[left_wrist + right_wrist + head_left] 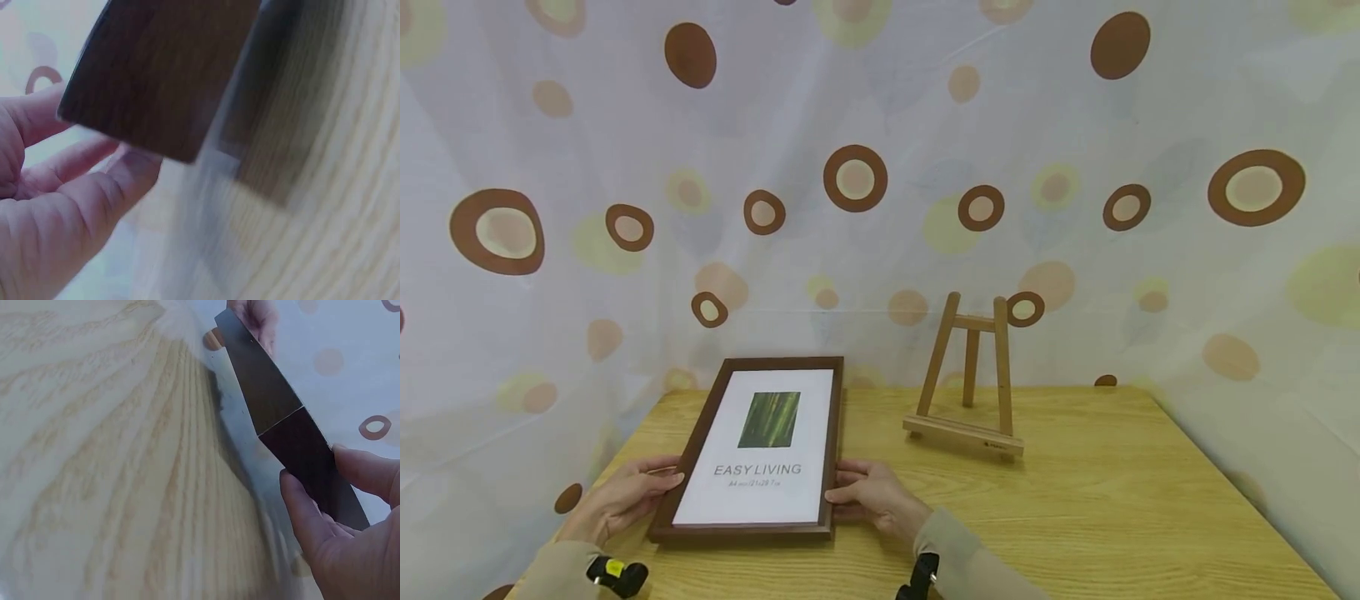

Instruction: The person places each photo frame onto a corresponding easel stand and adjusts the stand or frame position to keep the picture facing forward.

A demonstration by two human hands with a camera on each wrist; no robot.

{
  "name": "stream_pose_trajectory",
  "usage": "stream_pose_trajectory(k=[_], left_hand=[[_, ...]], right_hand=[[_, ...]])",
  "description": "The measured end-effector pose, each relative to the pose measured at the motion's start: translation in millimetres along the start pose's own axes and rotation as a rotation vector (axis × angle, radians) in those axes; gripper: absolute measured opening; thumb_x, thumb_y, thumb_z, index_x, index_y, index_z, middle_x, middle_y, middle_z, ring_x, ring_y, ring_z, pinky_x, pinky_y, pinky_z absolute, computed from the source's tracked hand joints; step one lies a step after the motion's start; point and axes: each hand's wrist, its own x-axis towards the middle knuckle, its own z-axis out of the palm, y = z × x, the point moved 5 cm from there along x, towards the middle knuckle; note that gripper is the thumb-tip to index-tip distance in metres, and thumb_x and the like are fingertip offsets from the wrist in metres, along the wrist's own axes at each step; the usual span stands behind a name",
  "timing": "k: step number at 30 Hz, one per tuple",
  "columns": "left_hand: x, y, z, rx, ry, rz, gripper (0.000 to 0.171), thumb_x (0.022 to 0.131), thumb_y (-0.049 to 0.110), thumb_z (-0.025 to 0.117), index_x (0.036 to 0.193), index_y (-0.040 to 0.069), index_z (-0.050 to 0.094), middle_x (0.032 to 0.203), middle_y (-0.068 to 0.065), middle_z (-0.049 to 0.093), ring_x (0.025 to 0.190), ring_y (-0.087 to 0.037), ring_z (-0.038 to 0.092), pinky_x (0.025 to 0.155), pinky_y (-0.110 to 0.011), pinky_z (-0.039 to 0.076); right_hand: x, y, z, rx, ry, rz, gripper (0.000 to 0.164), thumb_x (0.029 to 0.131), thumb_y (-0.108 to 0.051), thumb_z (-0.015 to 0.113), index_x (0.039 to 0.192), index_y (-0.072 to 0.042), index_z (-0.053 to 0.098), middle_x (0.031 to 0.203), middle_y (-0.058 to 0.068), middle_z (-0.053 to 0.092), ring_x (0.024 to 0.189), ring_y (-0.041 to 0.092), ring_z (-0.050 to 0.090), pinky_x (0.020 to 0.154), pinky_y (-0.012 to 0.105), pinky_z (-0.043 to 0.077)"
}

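A dark brown picture frame (pixel 741 533) is held between my two hands at the left of the table. Its face, up in the head view, shows a white sheet (pixel 767 500) with a green picture and the words EASY LIVING. My left hand (pixel 628 493) grips the left side near the front corner, thumb on one face and fingers on the other. On the opposite side my right hand (pixel 874 498) pinches the edge the same way. Both wrist views show the frame's edge (pixel 281 415) over the wooden top, with a shadow (pixel 269 125) apart from it in the left one.
To the right of the frame a small wooden easel (pixel 962 429) stands with its ledge toward me. The light wood table (pixel 1112 500) reaches back to a pale curtain (pixel 880 100) with brown and yellow circles, which also hangs at both sides.
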Motion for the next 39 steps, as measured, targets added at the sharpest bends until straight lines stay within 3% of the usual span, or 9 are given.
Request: stream_pose_trajectory(k=[8, 16, 21, 27, 32, 35, 39], left_hand=[[7.0, 0.7, 8.0, 0.014, -0.048, 0.083, 0.076, 0.098, 0.011, 0.06, 0.147, -0.02, 0.012, 0.131, -0.01, 0.054, 0.103, 0.0, 0.057, 0.087, -0.021, 0.052], [11.5, 4.6, 20.7, -0.02, -0.08, 0.118, 0.078, 0.099, 0.011, 0.057, 0.15, -0.017, 0.004, 0.153, -0.035, 0.021, 0.111, 0.001, 0.053, 0.091, -0.021, 0.05], [14.0, 9.5, 25.5, -0.021, -0.077, 0.115, 0.078, 0.099, 0.012, 0.056, 0.151, -0.013, 0.004, 0.156, -0.037, 0.009, 0.123, -0.008, 0.047, 0.094, -0.019, 0.048], [18.3, 13.0, 31.0, -0.049, -0.061, 0.145, 0.077, 0.099, 0.01, 0.056, 0.153, -0.01, 0.005, 0.155, -0.035, 0.015, 0.112, -0.001, 0.052, 0.093, -0.022, 0.049], [21.2, 15.5, 34.4, -0.075, -0.055, 0.183, 0.076, 0.099, 0.009, 0.056, 0.154, -0.008, 0.006, 0.147, -0.025, 0.033, 0.107, 0.0, 0.056, 0.09, -0.022, 0.051], [23.0, 19.0, 36.8, -0.118, -0.092, 0.217, 0.077, 0.099, 0.008, 0.056, 0.154, -0.008, 0.003, 0.133, -0.007, 0.05, 0.105, -0.002, 0.059, 0.087, -0.024, 0.053], [22.8, 21.5, 43.9, -0.208, -0.204, 0.262, 0.077, 0.101, 0.004, 0.051, 0.153, -0.008, -0.004, 0.118, 0.008, 0.062, 0.102, -0.008, 0.064, 0.086, -0.029, 0.056]], right_hand=[[-1, -8, -13, -0.019, -0.007, -0.009, 0.07, 0.081, 0.018, 0.064, 0.144, 0.014, 0.033, 0.146, 0.033, 0.041, 0.1, 0.028, 0.067, 0.086, 0.045, 0.058], [-1, -8, -26, -0.027, -0.013, -0.027, 0.072, 0.083, 0.017, 0.062, 0.148, 0.006, 0.034, 0.136, 0.032, 0.052, 0.093, 0.022, 0.069, 0.086, 0.043, 0.058], [-3, -11, -31, -0.043, -0.009, -0.043, 0.073, 0.084, 0.014, 0.063, 0.15, 0.004, 0.031, 0.142, 0.033, 0.046, 0.103, 0.027, 0.068, 0.089, 0.044, 0.056], [-6, -15, -33, -0.073, -0.02, -0.059, 0.072, 0.087, 0.013, 0.06, 0.151, 0.006, 0.027, 0.149, 0.031, 0.038, 0.121, 0.04, 0.057, 0.095, 0.053, 0.052], [-5, -16, -36, -0.073, -0.013, -0.082, 0.069, 0.089, 0.011, 0.059, 0.15, 0.008, 0.028, 0.151, 0.031, 0.035, 0.127, 0.039, 0.051, 0.095, 0.052, 0.052], [-3, -17, -39, -0.051, -0.012, -0.094, 0.069, 0.089, 0.011, 0.058, 0.151, 0.006, 0.027, 0.152, 0.029, 0.035, 0.122, 0.032, 0.056, 0.09, 0.048, 0.054], [-4, -19, -44, -0.043, -0.011, -0.096, 0.071, 0.09, 0.012, 0.056, 0.152, 0.005, 0.023, 0.154, 0.031, 0.028, 0.124, 0.035, 0.054, 0.094, 0.048, 0.053]])
